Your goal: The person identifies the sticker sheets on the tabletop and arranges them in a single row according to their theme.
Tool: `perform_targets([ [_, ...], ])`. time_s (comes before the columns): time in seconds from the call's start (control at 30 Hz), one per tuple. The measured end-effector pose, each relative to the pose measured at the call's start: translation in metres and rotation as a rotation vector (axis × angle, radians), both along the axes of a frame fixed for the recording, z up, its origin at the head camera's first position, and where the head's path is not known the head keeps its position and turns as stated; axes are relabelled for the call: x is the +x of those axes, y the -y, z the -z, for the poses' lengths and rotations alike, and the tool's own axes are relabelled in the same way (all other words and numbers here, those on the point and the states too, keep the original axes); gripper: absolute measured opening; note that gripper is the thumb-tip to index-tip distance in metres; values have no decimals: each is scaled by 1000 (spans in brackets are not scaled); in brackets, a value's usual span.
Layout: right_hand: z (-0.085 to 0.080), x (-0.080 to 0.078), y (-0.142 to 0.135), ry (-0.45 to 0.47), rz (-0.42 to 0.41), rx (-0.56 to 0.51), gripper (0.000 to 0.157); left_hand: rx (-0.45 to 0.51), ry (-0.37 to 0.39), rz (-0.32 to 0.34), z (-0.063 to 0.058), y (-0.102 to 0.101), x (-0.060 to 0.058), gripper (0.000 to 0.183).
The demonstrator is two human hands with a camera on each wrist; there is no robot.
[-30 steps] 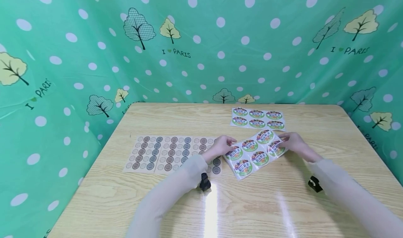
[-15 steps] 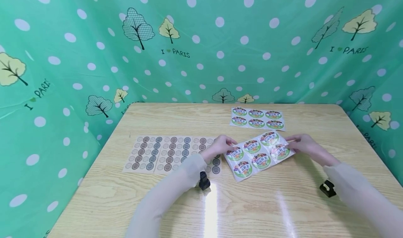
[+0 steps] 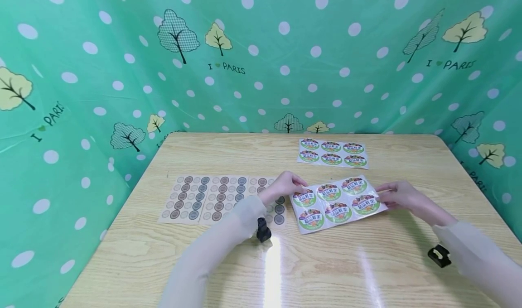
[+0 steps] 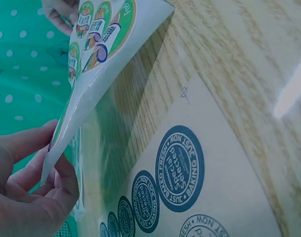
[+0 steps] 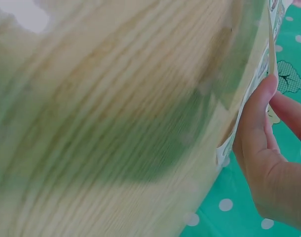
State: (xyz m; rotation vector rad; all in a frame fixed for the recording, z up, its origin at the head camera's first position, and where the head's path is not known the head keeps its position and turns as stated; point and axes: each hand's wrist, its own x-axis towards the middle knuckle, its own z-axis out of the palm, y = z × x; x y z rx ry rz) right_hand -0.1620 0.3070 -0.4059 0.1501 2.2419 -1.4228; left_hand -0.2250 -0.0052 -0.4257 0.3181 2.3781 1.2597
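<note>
A glossy white sticker sheet (image 3: 320,223) with several oval green fruit labels is held between both hands, tilted off the table in the left wrist view. My left hand (image 3: 285,185) pinches its left edge; in the left wrist view that hand (image 4: 39,173) has thumb and fingers on both faces of the sheet. At the opposite end my right hand (image 3: 401,197) pinches the right edge, and in the right wrist view thumb and forefinger of that hand (image 5: 274,153) meet on the thin edge. A second matching sticker sheet (image 3: 331,153) lies flat behind it.
Brown paper sheets of round stickers (image 3: 208,199) lie side by side on the left of the wooden table (image 3: 163,262), under my left forearm. A green dotted cloth (image 3: 261,72) hangs behind the table's far edge.
My right hand has moved right and toward me, turning the sheet so its edge runs more level and spreading it flatter. The left hand stays nearly in place, still pinching.
</note>
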Motion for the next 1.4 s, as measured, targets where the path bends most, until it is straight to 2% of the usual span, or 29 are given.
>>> perform_targets([
  [0.17,2,7,-2,34,9,-32,58,-6,24,-9,-1,0,-3,17],
  [0.37,8,15,-4,80,20,-136,58,-37,25,38,-5,1,-9,17],
  [0.6,13,21,-3,145,75,-282,49,-39,38,72,-7,3,-15,16],
  [0.73,15,25,1,141,77,-288,51,-35,38,89,-7,5,-18,17],
  [0.9,19,27,2,139,88,-314,42,-24,46,114,-6,7,-22,19],
  [1.03,22,27,5,146,105,-312,39,-8,69,109,-4,10,-25,18],
  [1.27,24,28,9,159,108,-339,36,-13,54,111,-3,10,-23,17],
  [1.4,24,29,12,151,114,-320,37,-37,36,109,-2,9,-21,17],
])
